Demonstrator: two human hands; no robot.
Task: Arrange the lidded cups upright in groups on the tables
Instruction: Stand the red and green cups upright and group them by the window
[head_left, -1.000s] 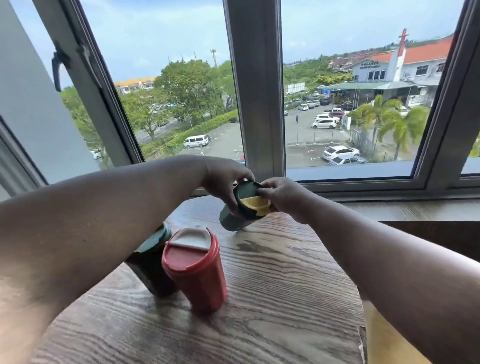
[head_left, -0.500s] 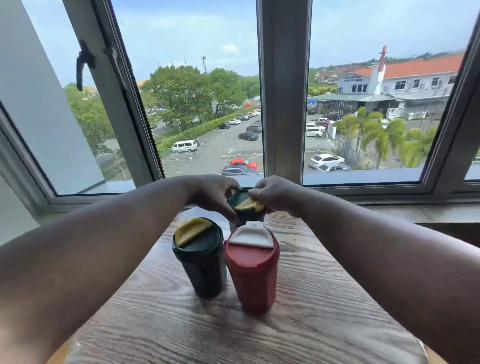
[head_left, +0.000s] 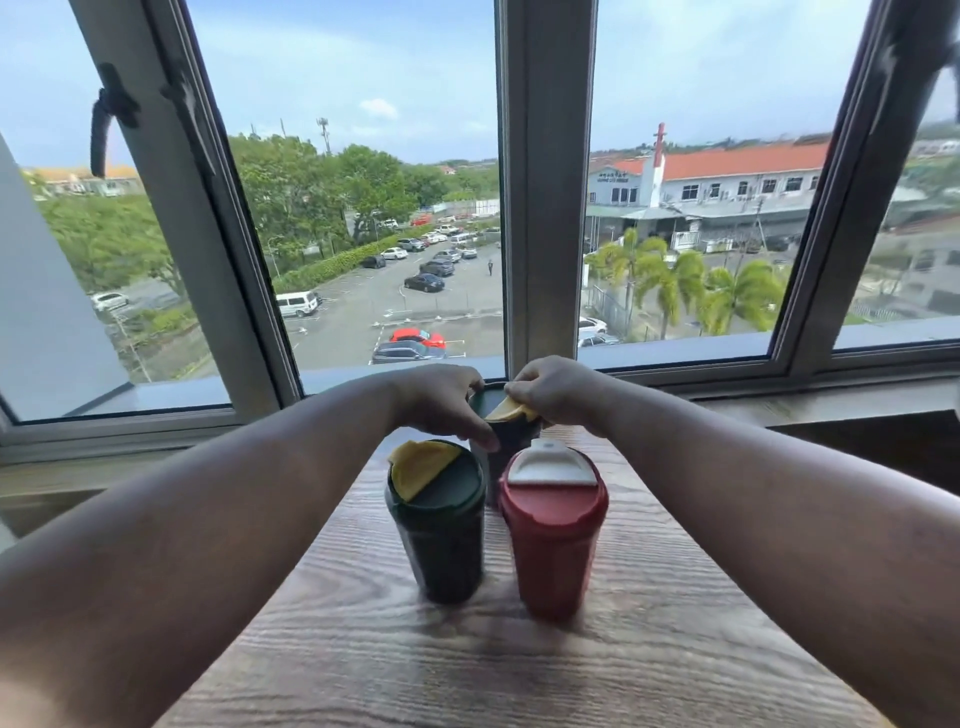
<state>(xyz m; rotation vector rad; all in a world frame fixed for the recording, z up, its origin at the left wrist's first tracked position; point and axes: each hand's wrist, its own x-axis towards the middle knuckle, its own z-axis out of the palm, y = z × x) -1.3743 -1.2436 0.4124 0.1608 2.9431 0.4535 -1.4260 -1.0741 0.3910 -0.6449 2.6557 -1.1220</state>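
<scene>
Three lidded cups stand upright on the wooden table (head_left: 649, 649). A dark green cup with a yellow lid flap (head_left: 441, 519) is at the front left. Beside it on the right stands a red cup with a white lid flap (head_left: 553, 535). Behind these two, near the window, is a second dark green cup (head_left: 511, 434), mostly hidden. My left hand (head_left: 441, 402) grips its rim from the left. My right hand (head_left: 558, 389) pinches its yellow flap from the right.
The table's far end meets the window sill (head_left: 779, 402). A thick window post (head_left: 545, 182) rises right behind the far cup. The table narrows in view toward the window, with its side edges dropping off left and right.
The far green cup was tilted a second ago and now stands upright behind the other two. My view has swung so the cups sit centred. Both hands stay on the far cup.
</scene>
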